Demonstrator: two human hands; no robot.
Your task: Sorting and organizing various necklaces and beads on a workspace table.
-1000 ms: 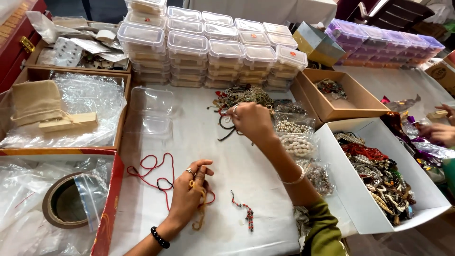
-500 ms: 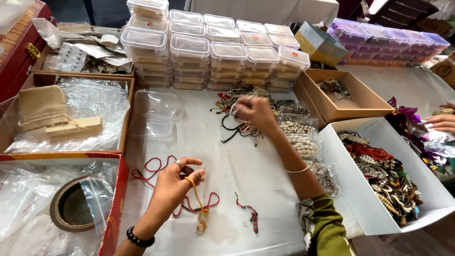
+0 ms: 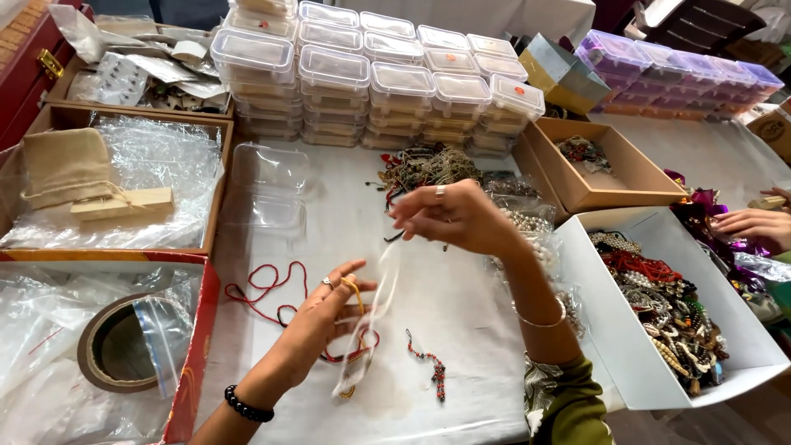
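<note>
White cloth covers the work table (image 3: pixel 461 330). My left hand (image 3: pixel 325 317) pinches a yellow cord (image 3: pixel 356 290) and the clear plastic pouch (image 3: pixel 371 330) hanging over the red cord (image 3: pixel 264 288); my right hand (image 3: pixel 453 216) grips the pouch's top. Nearby lie a beaded strand (image 3: pixel 430 367), tangled necklaces (image 3: pixel 424 169), stacked clear boxes (image 3: pixel 371 78).

The left hand (image 3: pixel 329 309) wears a silver ring on one finger and a bracelet of round black beads at the wrist. The right hand (image 3: pixel 457 216) has a ring too, a thin metal bangle, and an olive-green sleeve with patterned trim.
</note>
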